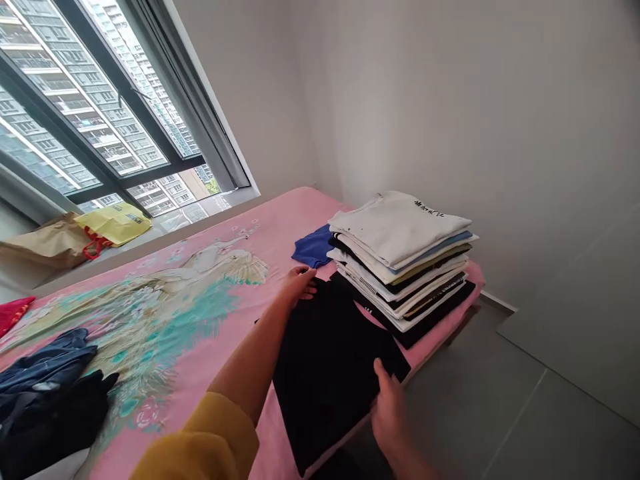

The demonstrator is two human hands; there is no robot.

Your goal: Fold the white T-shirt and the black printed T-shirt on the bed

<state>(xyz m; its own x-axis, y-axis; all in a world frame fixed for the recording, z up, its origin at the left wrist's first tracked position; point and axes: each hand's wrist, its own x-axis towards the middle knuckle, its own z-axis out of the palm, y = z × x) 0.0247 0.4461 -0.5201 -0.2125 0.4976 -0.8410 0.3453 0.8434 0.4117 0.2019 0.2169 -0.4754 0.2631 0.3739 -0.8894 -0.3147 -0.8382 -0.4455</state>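
Note:
A black T-shirt (330, 360) lies folded flat on the near edge of the bed, its neckline toward the stack of clothes. My left hand (299, 287) is at its far left corner, fingers curled on the cloth. At the shirt's right edge, my right hand (389, 410) has its thumb over the cloth; the other fingers are mostly hidden at or under the edge. Just beyond the shirt stands a tall stack of folded clothes (400, 230) with a white shirt on top. A blue garment (313, 247) lies beside the stack, close to my left hand.
A pink printed sheet (200, 360) covers the bed. Dark crumpled clothes (55, 400) lie at its left, with a red cloth (13, 315) behind them. Yellow (114, 223) and brown bags (47, 243) rest by the window. Grey tiled floor (500, 387) borders the bed's right side.

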